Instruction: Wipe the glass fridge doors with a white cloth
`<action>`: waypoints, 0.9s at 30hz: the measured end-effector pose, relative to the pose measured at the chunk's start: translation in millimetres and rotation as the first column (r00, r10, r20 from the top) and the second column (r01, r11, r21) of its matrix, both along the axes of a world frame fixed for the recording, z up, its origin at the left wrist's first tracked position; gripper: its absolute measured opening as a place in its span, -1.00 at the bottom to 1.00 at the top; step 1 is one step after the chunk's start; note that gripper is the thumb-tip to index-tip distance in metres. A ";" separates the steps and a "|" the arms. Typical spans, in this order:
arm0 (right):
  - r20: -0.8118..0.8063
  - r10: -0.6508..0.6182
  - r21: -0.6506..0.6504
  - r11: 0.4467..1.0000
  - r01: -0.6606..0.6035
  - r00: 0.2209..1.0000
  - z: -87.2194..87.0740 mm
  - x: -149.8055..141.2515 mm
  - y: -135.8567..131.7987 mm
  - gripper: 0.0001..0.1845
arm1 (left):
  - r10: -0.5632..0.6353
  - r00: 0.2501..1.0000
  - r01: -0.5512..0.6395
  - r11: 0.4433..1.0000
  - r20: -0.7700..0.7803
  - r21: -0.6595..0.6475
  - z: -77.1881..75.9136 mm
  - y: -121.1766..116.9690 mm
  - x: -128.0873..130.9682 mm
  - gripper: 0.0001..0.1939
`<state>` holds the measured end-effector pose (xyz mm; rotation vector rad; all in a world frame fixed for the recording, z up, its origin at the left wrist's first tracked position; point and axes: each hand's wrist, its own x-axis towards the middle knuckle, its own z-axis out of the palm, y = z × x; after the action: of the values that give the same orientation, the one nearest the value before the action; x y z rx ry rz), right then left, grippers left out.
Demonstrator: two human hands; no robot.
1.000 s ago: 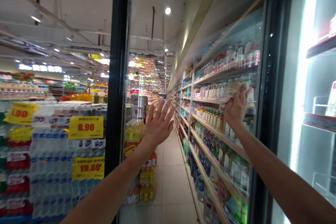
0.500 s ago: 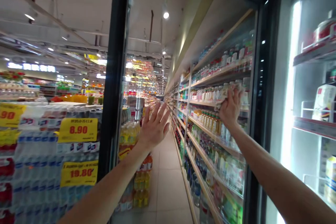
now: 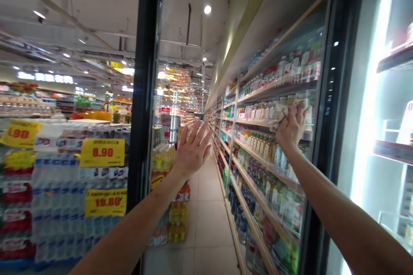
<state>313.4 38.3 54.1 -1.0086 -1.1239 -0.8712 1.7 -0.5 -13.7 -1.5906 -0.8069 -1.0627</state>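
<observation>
A framed glass door [image 3: 200,172] stands swung out in front of me, with a dark frame [image 3: 145,73] around the pane. My left hand [image 3: 192,148] lies flat near the middle of the glass, fingers spread, holding nothing. Farther right, my right hand [image 3: 292,129] presses a crumpled pale cloth [image 3: 281,114] against the pane. Its fingers are bent over the cloth, which sticks out at the left and above them. Through the glass show shelves of bottled drinks [image 3: 264,146].
Right of the door is the lit cooler interior with a shelf [image 3: 392,150] and a bright light strip [image 3: 371,90]. On the left, stacked packs of bottled water [image 3: 58,206] carry yellow price signs [image 3: 102,152]. A tiled aisle floor [image 3: 206,223] runs behind the glass.
My right hand and the cloth have shifted a little right and up in view. The left hand keeps its flat pose. The whole view has tilted and moved slightly.
</observation>
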 end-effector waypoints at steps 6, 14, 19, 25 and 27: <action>0.609 0.036 -0.039 0.999 -0.016 0.792 -42.0 -83.5 -14.2 -0.51 | -0.030 1.000 0.030 0.999 -0.006 0.017 -0.4 1.8 -3.6 -0.59; 0.078 -0.011 0.036 0.999 0.008 0.997 -11.6 -5.3 1.6 -0.47 | 0.006 1.000 -0.006 1.000 0.020 0.006 -3.8 5.2 0.8 -0.54; 0.409 0.009 0.021 1.000 -0.020 0.913 -44.0 -66.0 -12.2 -0.49 | 0.023 0.999 -0.023 1.000 0.028 -0.015 -4.1 2.1 3.7 -0.51; 0.508 -0.018 -0.017 0.999 0.031 0.861 -52.3 -41.2 -9.3 -0.48 | 0.008 1.000 -0.008 1.000 0.016 -0.021 -4.8 0.9 -0.1 -0.53; 0.253 -0.041 -0.013 0.999 0.046 0.967 -38.1 -0.4 -0.4 -0.47 | 0.014 1.000 -0.014 1.000 0.014 -0.023 -5.4 0.8 -0.2 -0.54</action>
<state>313.0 38.0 16.0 -0.9582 -1.3304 -1.0484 1.5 0.3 -19.1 -1.5957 -0.8410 -1.0596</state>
